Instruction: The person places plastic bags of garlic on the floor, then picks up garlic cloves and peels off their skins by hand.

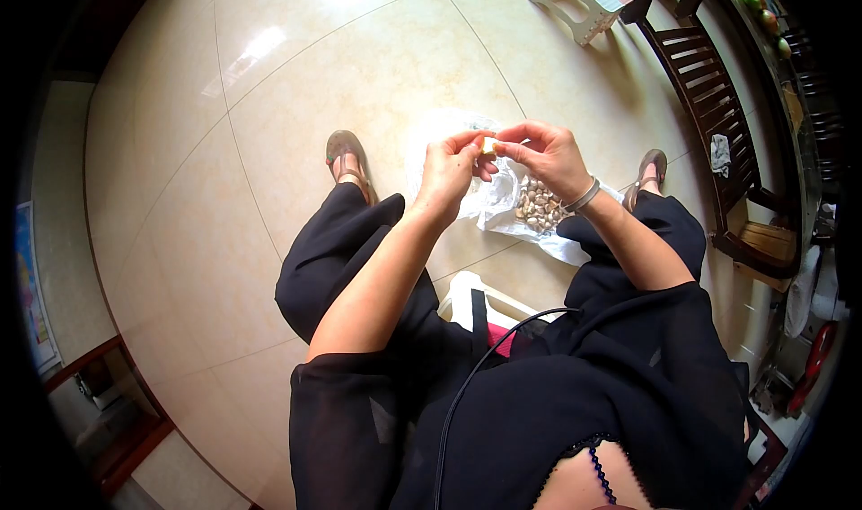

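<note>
A small pale garlic clove (489, 145) is pinched between the fingertips of both my hands, above a white plastic bag. My left hand (452, 171) grips it from the left, thumb and index finger meeting on it. From the right, my right hand (549, 158) closes thumb and index finger on its other end; a grey band circles that wrist. Below my right hand lies a heap of unpeeled garlic cloves (539, 208) on the white plastic bag (496, 215), which is spread on the floor. My left hand partly hides the bag's other side.
Around the bag is a glossy tiled floor (242, 205). A white step stool (582, 3) stands at the upper right, near a dark wooden chair (709, 88). Beneath me is a white plastic stool (464, 294). A black cable (476, 366) runs across my clothes.
</note>
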